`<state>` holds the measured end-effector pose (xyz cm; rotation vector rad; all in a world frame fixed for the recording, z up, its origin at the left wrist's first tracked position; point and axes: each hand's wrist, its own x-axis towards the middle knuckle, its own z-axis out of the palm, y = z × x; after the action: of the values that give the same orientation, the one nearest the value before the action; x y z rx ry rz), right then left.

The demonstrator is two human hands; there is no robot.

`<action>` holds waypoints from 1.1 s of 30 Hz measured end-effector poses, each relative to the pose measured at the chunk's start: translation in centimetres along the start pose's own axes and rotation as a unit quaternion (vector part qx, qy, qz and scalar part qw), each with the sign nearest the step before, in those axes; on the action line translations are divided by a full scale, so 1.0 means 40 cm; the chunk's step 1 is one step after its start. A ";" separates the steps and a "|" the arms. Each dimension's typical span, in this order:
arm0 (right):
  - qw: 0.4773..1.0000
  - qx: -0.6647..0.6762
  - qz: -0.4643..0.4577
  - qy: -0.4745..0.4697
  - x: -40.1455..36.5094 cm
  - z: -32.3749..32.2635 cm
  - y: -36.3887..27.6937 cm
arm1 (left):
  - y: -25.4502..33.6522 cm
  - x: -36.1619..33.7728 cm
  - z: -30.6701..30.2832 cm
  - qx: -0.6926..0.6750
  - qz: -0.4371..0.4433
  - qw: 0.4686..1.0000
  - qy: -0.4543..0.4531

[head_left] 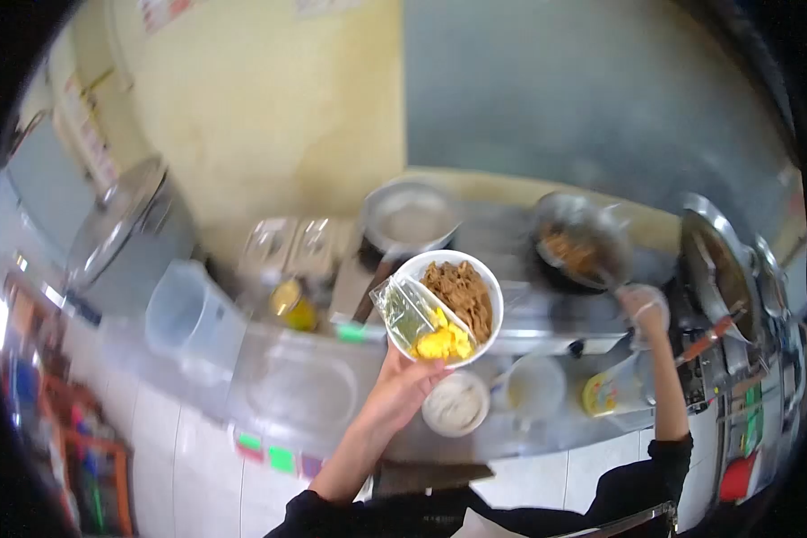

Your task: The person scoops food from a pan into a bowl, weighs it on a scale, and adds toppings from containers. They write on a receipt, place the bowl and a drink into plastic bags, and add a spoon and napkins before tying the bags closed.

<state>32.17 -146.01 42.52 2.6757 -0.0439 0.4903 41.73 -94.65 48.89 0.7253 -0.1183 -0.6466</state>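
Observation:
My left hand [408, 381] grips a round white bowl [496, 309] from below, thumb at the rim, tilted towards me. Inside lie brown cooked meat slices [457, 294], yellow scrambled egg [444, 341] and a clear packet [403, 316] with something green in it, leaning over the left rim. At the right, my right hand [646, 309], in a clear plastic glove, is closed round a handle at the edge of a dark pan [572, 280] holding brown food [572, 251]. Blur hides whether the handle is the pan's own or a utensil's.
A pale pan [412, 215] sits on the left burner. Along the counter [278, 345] stand a white tub [455, 403], clear jugs [533, 386], a yellow can [293, 305] and a clear bin [193, 314]. A large pot [134, 224] is far left, a wok [717, 260] far right.

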 end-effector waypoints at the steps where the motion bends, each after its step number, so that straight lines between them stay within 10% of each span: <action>1: 0.920 0.059 0.335 -0.193 0.114 -0.286 -0.181 | 0.006 -0.073 -0.044 -0.016 0.000 0.999 0.037; 3: 0.923 -0.001 0.366 -0.121 0.157 -0.418 -0.300 | 0.016 -0.207 -0.139 -0.022 -0.006 0.992 0.123; 6: 0.907 0.297 0.293 0.055 0.118 -0.514 -0.433 | 0.010 -0.335 -0.307 0.006 -0.004 0.973 0.232; 10: 0.848 0.463 0.246 0.079 0.074 -0.586 -0.654 | -0.003 -0.352 -0.484 0.044 0.024 0.949 0.312; 14: 0.904 0.425 0.032 0.035 0.060 -0.606 -0.794 | 0.036 -0.417 -0.519 0.217 0.058 0.915 0.335; 18: 0.790 0.606 0.088 -0.021 0.002 -0.594 -0.902 | 0.134 -0.656 -0.424 0.449 0.064 0.789 0.414; 25: 0.683 0.693 0.214 -0.087 -0.029 -0.561 -1.059 | 0.244 -0.859 -0.571 0.379 0.322 0.621 0.606; 33: 0.667 0.707 0.180 -0.151 -0.049 -0.544 -1.119 | 0.260 -0.764 -0.566 0.347 0.268 0.750 0.495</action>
<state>27.75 -96.40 42.61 4.3373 -0.4856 0.1113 29.72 -57.70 42.18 1.6031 0.4379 0.4432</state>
